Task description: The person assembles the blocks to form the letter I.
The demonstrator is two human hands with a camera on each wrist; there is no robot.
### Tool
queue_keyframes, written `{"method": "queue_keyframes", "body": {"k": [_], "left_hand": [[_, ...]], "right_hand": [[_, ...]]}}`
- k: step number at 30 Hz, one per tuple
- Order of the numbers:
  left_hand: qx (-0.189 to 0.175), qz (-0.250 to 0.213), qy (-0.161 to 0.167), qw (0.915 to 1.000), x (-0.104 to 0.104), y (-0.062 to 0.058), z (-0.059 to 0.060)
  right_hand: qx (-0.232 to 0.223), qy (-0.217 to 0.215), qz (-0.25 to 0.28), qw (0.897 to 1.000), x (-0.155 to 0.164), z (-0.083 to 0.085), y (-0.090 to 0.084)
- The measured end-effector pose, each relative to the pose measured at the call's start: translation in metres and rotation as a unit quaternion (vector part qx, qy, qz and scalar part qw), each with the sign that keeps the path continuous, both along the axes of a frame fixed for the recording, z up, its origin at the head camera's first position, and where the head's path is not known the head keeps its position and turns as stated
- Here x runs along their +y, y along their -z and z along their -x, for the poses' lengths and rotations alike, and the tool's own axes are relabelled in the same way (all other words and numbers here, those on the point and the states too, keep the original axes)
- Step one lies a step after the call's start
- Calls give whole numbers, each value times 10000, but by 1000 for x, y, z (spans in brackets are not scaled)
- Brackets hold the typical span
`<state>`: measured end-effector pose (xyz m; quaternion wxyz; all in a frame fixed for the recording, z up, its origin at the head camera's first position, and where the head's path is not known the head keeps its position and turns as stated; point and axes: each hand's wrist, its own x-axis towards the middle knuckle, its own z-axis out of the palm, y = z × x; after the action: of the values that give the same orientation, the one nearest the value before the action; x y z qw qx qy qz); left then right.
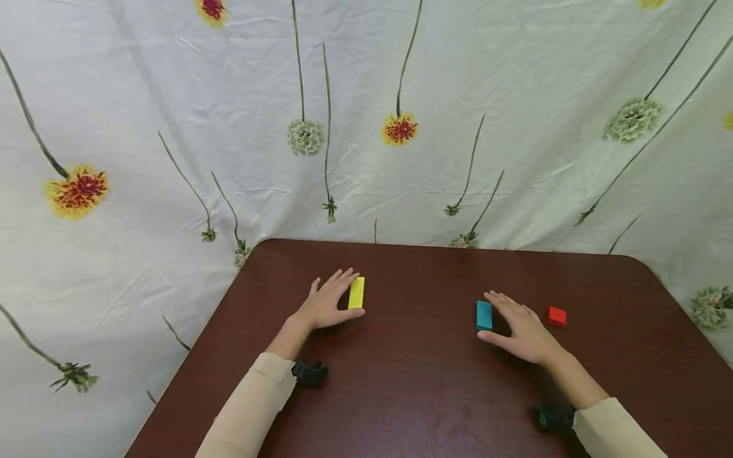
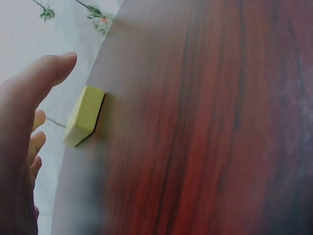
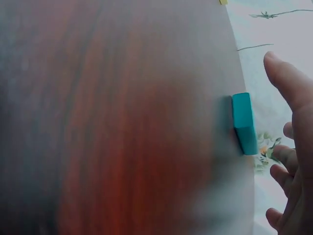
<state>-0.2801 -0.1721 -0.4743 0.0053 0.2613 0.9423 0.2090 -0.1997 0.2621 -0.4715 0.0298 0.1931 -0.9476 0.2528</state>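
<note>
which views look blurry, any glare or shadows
Head view: fairly sharp, faint sheen on the tabletop; left wrist: hazy, soft shadow beside the yellow block; right wrist: tabletop blurred, paler near its edge, blue block clearer.

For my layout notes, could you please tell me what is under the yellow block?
The yellow block rests on the dark brown table, whose surface shows beside it. The patch directly beneath is covered, so it cannot be seen.

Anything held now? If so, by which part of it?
Nothing is held: the left grip is open near the yellow block, the right grip open near the blue block.
</note>
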Motion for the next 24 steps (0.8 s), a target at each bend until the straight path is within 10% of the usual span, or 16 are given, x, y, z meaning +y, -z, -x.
{"method": "queue_keyframes", "body": {"k": [24], "left_hand": [[-668,-119,-98,9976,1,6,18]], "right_hand": [[57,136,675,9976,1,5,17]]}}
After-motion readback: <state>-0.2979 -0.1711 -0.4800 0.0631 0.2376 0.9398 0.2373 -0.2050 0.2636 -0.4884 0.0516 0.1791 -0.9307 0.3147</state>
